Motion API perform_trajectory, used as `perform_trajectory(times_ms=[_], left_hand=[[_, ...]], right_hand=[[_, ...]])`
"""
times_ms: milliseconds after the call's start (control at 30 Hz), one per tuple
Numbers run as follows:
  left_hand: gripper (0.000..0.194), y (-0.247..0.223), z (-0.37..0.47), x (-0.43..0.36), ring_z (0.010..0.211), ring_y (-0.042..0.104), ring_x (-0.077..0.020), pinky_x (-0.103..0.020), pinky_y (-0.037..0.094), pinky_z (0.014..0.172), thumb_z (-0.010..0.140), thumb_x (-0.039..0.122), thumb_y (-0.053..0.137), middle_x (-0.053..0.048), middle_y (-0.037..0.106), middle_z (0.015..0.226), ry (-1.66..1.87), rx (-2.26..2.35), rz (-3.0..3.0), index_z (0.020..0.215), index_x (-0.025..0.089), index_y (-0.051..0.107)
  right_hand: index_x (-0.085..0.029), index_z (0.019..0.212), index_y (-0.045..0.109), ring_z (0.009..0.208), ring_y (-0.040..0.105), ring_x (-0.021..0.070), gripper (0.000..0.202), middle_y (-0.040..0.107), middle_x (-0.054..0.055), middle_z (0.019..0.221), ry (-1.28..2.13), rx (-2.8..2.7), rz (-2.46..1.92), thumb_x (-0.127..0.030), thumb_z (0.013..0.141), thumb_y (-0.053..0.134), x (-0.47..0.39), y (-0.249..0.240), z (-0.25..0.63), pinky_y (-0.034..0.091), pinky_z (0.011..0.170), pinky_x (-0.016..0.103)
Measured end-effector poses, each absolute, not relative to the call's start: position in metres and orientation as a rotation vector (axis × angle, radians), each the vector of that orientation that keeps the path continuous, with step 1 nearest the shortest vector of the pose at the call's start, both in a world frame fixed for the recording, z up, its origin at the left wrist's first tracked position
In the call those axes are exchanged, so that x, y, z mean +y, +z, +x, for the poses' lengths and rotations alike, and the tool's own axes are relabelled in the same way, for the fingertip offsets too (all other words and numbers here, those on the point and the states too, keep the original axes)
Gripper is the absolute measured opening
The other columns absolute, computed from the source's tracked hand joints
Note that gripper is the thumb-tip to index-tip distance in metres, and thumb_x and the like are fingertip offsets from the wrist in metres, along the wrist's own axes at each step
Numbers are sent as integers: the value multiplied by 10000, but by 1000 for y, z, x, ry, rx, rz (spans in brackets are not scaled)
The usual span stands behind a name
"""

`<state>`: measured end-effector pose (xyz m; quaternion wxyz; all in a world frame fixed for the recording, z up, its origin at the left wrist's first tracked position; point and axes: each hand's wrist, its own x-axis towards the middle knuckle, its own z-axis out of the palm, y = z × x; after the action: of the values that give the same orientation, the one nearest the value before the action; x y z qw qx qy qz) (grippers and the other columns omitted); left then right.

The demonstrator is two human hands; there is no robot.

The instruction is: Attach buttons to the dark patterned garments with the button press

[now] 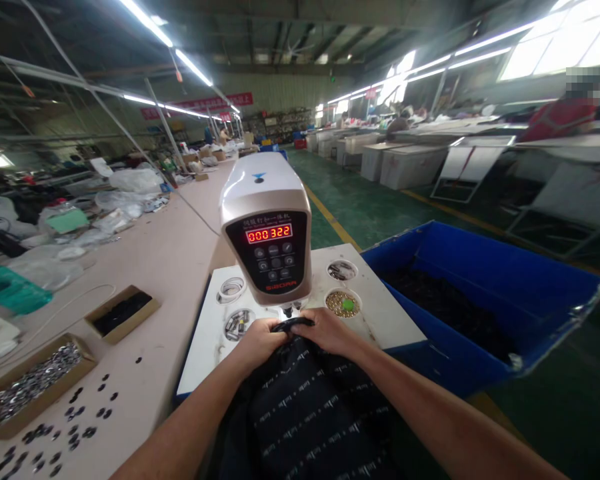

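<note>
My left hand (257, 342) and my right hand (329, 331) both grip the top edge of a dark patterned fabric piece (310, 407). They hold it under the head of a white and beige press machine (266, 230). Its red display reads 000322. The fabric edge (293, 324) sits right below the machine's small metal tip (287, 311). The machine stands on a white plate (380, 313) with round cups of small metal parts (343, 303).
A blue bin (485, 293) of dark pieces stands to the right. Left, on the beige table (165, 260), lie a cardboard box of silver parts (35, 383), a box of black parts (123, 312) and scattered black buttons (75, 420). Plastic bags pile further back.
</note>
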<state>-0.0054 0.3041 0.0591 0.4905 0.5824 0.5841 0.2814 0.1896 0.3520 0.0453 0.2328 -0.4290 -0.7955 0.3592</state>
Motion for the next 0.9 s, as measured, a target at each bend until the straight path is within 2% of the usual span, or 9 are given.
perform_trajectory(times_ms=[233, 533, 900], left_hand=[[268, 56, -6, 320, 627, 502, -165, -271, 321, 611, 665, 418, 687, 21, 602, 613, 709, 1471, 1333, 713, 157, 655], [324, 43, -10, 328, 668, 582, -184, -286, 403, 653, 618, 429, 753, -21, 692, 703, 741, 1400, 1140, 770, 151, 689], [405, 32, -15, 334, 716, 666, -214, -299, 468, 698, 601, 451, 838, -64, 742, 766, 745, 1295, 977, 812, 126, 720]], right_hand=[[-154, 768, 717, 684, 598, 171, 221, 682, 1, 692, 999, -2135, -1205, -361, 828, 669, 367, 44, 184, 317, 575, 242], [-169, 800, 757, 713, 622, 176, 240, 691, -3, 708, 1033, -2129, -1239, -377, 832, 642, 372, 44, 181, 337, 589, 247], [-181, 988, 774, 814, 651, 190, 257, 759, 23, 903, 1000, -2064, -1216, -329, 870, 600, 369, 35, 179, 426, 737, 255]])
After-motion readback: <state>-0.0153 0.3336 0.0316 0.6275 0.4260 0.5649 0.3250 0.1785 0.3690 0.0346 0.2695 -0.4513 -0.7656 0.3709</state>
